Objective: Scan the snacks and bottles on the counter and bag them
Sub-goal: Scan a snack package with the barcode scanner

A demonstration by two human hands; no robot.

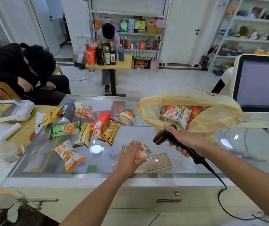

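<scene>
- The long glass-topped counter (130,132) is running across the view, its near corners cut off by the frame edges.
- The crinkled yellow plastic bag (212,115) is sitting open at the counter's far right, hiding most of the printed snack packets (176,115) inside it; only their tops are showing.
- A loose pile of snacks is lying on the counter's left half: a green crouton packet (65,129), an orange packet (68,154) nearest the front edge, a red juice carton (101,123), and a dark metal can (67,112) partly buried at the back.
- The black handheld barcode scanner (166,137) is hovering over the counter's right of centre, its cord (218,180) trailing off over the front edge.
- The right hand (181,138) is wrapping firmly round the scanner's handle, nose pointing down-left.
- The left hand (128,158) is lying flat, fingers spread, pressing on a small clear-wrapped cracker packet (142,150) at the counter's front centre, barcode showing; whether it is gripping is unclear.
</scene>
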